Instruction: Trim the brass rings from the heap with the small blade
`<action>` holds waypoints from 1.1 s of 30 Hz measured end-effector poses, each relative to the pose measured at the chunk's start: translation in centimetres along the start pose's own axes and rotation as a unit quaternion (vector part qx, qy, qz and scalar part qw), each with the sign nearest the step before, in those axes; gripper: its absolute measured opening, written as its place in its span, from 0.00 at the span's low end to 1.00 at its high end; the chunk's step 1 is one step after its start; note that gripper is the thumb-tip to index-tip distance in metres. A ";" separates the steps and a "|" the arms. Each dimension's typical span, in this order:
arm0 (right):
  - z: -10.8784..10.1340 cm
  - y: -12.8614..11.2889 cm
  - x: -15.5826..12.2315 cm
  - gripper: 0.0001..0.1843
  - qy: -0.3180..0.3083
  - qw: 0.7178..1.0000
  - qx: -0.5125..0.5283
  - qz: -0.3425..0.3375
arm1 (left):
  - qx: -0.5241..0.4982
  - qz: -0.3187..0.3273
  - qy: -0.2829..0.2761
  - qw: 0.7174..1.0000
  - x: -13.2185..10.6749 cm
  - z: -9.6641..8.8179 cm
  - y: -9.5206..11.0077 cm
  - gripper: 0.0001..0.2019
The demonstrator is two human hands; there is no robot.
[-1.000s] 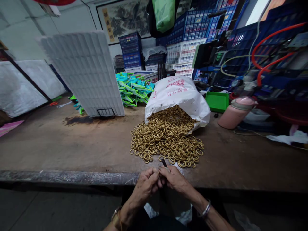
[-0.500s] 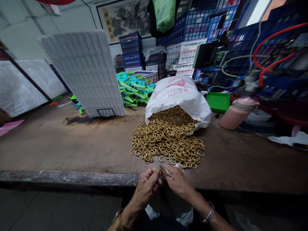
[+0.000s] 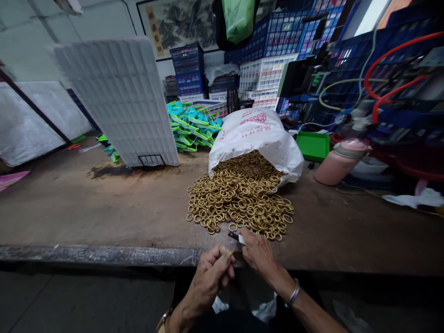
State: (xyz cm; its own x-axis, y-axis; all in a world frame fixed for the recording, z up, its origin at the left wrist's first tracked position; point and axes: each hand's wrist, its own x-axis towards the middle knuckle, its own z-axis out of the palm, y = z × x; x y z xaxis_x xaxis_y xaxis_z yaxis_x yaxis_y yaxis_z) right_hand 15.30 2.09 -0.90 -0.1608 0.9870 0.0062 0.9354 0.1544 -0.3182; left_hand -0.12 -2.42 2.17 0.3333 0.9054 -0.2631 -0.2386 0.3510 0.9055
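Note:
My left hand point(image 3: 215, 270) is closed in a pinch on a small brass-coloured ring point(image 3: 231, 253), just in front of the table edge. Only a bit of that ring shows past the fingertips. In my right hand point(image 3: 258, 249) is a small knife point(image 3: 236, 237) with a dark, flat blade and a white part near the fingers; the rest of it is covered by the hand. The blade points left, apart from the left hand. Right behind it lies a heap of brass-coloured rings point(image 3: 239, 203), spilling from the mouth of a white sack point(image 3: 253, 129) with red print.
A ribbed white panel point(image 3: 118, 101) stands upright on the table point(image 3: 86, 208), left of a pile of green and blue plastic parts point(image 3: 194, 127). To the right are a green tray point(image 3: 313, 145) and a pink bottle point(image 3: 342, 162). Stacked crates point(image 3: 267, 74) fill the back.
My right hand has moved away from the left, up towards the ring heap, so the dark blade now shows. The left hand keeps its pinch, slightly lower. The view has shifted a little.

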 end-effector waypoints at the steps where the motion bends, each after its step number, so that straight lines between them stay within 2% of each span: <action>1: -0.1 -0.2 0.2 0.13 0.015 1.000 0.001 -0.001 | -0.037 -0.011 0.004 0.999 0.1 0.0 -0.1 0.16; 5: -0.1 -1.1 1.3 0.12 0.038 0.999 -0.008 0.011 | -0.122 -0.033 0.040 0.991 0.6 -0.2 -0.3 0.16; 8: 0.3 -1.3 2.0 0.11 0.032 0.999 -0.035 0.023 | -0.150 -0.020 0.059 0.987 0.8 -0.6 -0.2 0.14; 11: 0.6 -1.2 2.4 0.10 0.021 0.998 -0.050 0.027 | -0.190 -0.017 0.047 0.981 0.8 -1.1 0.0 0.11; 15: 0.6 -0.9 2.6 0.08 0.016 0.998 -0.050 0.029 | -0.257 -0.064 0.033 0.964 1.2 -1.9 -0.3 0.10; 18: 0.6 -0.8 2.5 0.08 0.017 0.998 -0.046 0.030 | -0.287 -0.075 0.041 0.954 1.5 -2.1 -0.7 0.12; 21: 0.4 -0.6 2.3 0.08 0.016 0.999 -0.018 0.025 | -0.261 -0.060 0.071 0.961 1.8 -2.0 -0.9 0.13; 24: 0.3 -0.4 1.7 0.06 0.006 0.997 0.072 0.012 | -0.203 -0.037 0.087 0.975 2.1 -1.8 -1.2 0.12; 26: 0.2 -0.4 1.1 0.03 0.008 0.988 0.154 -0.003 | -0.162 -0.015 0.098 0.982 2.3 -1.6 -1.4 0.13; 29: 0.3 -0.8 0.1 0.06 0.014 0.967 0.253 -0.037 | -0.096 0.014 0.117 0.988 2.4 -1.3 -1.8 0.16; 33: 0.3 -1.5 -0.8 0.07 -0.001 0.948 0.312 -0.056 | 0.005 0.024 0.097 0.995 2.4 -0.9 -1.7 0.14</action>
State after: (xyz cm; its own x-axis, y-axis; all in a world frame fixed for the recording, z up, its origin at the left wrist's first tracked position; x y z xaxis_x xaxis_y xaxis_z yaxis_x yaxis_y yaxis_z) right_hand 13.93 1.07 -0.69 -0.2490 0.9659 0.0713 0.5436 0.2003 -0.8151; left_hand 0.21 -0.66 -0.30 0.1389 0.9506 -0.2777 -0.2407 0.3045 0.9216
